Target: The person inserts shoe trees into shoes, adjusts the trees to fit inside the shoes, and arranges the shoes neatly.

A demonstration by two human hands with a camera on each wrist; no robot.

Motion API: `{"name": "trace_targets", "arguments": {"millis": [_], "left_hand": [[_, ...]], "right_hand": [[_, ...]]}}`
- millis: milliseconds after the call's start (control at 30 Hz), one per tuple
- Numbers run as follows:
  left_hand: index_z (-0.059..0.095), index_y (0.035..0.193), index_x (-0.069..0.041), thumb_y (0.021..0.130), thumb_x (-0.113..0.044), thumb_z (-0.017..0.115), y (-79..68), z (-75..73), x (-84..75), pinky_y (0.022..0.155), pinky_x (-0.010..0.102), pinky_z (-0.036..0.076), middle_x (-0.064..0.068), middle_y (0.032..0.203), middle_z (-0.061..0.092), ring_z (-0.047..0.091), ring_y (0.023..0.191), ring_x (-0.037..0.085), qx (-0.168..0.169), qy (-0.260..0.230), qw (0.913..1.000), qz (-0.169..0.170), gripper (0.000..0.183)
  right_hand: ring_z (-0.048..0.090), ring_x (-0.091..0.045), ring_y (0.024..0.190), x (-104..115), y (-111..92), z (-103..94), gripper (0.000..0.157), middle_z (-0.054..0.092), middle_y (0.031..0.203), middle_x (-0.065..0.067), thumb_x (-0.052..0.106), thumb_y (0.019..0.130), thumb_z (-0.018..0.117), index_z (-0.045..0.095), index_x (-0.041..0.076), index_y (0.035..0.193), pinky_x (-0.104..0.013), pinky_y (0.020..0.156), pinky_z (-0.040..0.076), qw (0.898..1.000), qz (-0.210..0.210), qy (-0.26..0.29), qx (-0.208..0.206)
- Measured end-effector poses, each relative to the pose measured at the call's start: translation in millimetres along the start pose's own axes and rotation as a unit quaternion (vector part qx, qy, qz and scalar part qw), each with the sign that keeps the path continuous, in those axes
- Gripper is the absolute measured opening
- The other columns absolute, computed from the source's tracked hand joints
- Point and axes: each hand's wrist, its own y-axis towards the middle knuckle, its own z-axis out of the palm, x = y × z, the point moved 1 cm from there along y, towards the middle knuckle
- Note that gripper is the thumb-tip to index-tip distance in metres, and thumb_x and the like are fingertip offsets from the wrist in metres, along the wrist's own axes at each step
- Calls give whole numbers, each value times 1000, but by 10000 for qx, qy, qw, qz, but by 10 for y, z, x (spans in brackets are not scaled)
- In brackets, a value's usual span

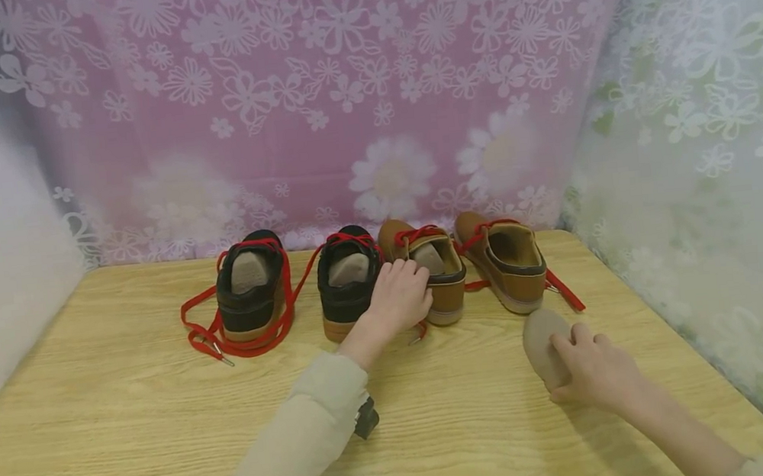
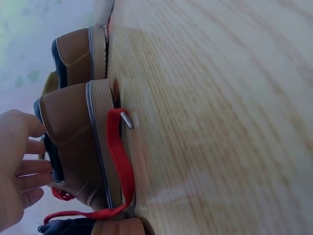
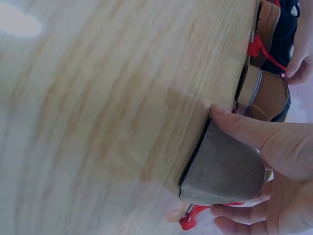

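My left hand point(image 1: 401, 294) reaches over the left brown shoe point(image 1: 447, 293), its fingers at the shoe opening and loosely bent in the left wrist view. A grey insert point(image 1: 429, 259) shows inside that shoe. My right hand point(image 1: 600, 370) grips a rounded, smooth grey-beige block point(image 1: 545, 345) by its edges, thumb on one side and fingers on the other. It stands just in front of the right brown shoe point(image 1: 522, 286), whose opening shows no insert.
To the left stand two black shoes with red laces, the far one point(image 1: 251, 312) and the nearer one point(image 1: 346, 303), each with a grey insert. Loose laces point(image 1: 201, 339) lie on the wooden table point(image 1: 132, 446). Floral curtains point(image 1: 339, 81) hang behind and at the sides.
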Motion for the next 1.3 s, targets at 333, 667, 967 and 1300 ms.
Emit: {"name": "trace_targets", "arguments": {"millis": [333,667,967,1300], "left_hand": [[62,92,-12,90,-26,54,5,5,1,76,34,40,3,92,58,52,88,23,40,47,10000,-8,16],[62,90,-12,88,-23,54,3,16,5,76,34,40,3,91,58,53,87,23,-64,15,10000,50,14],[62,90,-12,89,-24,54,2,10,10,76,35,40,3,90,58,53,87,23,-48,5,10000,33,15],[62,90,-12,89,-23,54,2,18,14,75,35,40,4,90,58,53,86,23,-90,-22,9999,49,14]], "right_hand": [[43,-26,60,4,-11,15,67,45,86,-15,37,55,84,56,-1,102,-37,42,40,9999,30,-113,-91],[45,-28,63,5,-35,-53,72,44,84,-16,35,52,86,52,-4,102,-39,42,41,9996,116,-135,-220],[47,-31,66,-23,-33,-166,74,43,84,-17,35,53,86,51,-3,106,-41,45,39,9992,278,-142,-234],[44,-28,62,-53,-57,-224,61,45,82,-15,33,56,84,52,2,97,-40,45,35,9975,124,-435,-536]]}}
